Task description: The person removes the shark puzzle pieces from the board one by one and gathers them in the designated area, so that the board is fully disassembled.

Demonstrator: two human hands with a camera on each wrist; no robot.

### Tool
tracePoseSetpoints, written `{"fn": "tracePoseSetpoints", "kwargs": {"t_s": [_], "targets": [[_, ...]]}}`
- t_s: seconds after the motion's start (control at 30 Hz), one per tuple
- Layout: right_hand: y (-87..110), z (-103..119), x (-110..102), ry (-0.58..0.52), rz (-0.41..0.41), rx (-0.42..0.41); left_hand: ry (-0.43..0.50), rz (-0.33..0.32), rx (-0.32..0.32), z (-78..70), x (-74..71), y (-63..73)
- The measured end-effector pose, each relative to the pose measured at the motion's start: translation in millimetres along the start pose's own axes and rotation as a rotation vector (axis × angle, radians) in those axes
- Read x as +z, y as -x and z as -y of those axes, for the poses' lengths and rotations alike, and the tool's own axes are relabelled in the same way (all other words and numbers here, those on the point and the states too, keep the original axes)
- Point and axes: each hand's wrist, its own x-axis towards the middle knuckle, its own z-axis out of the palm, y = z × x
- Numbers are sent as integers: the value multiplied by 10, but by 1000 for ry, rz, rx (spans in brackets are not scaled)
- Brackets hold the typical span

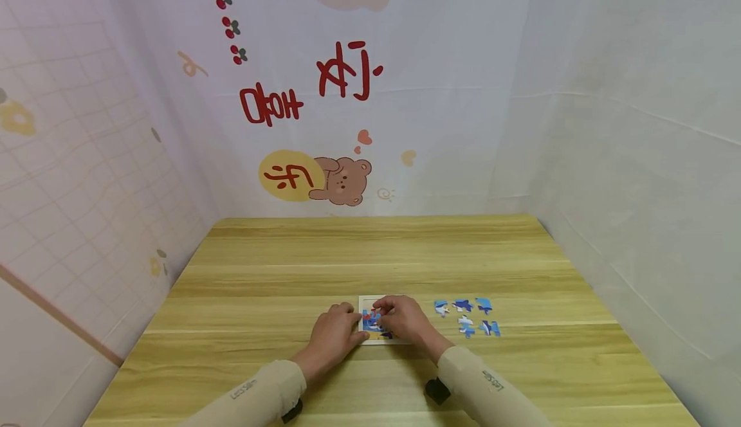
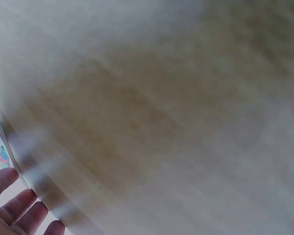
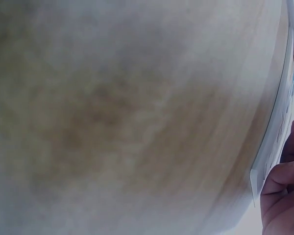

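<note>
A small white-framed puzzle board (image 1: 366, 341) lies flat on the table, with blue, red and yellow picture pieces in its left part. My left hand (image 1: 332, 336) rests at the board's left edge, thumb touching the lower left corner and the other fingers along the side. In the left wrist view the fingertips (image 2: 25, 196) touch the rim. Over the board, my right hand (image 1: 404, 317) pinches a small puzzle piece (image 1: 374, 311) between thumb and fingers. The hand covers much of the board's right part, and the held piece is mostly hidden.
Several loose blue-and-white puzzle pieces (image 1: 463, 305) lie right of the board in two rough rows. The wood-grain table (image 1: 278, 272) meets a printed cloth wall (image 1: 440, 125) at the back, with more cloth at both sides.
</note>
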Motion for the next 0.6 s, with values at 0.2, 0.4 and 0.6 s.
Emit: {"fn": "tracePoseSetpoints", "kwargs": {"t_s": [0.2,0.4,0.6], "targets": [[21,-16,-35,17,-25,-13,2,-18,5,-13,-7,1],[96,-62,-135,-15,-37,19,0,-27,16,-10,-2,3],[212,-145,-270,-31,-32,28,16,-4,6,-18,-12,8]]}}
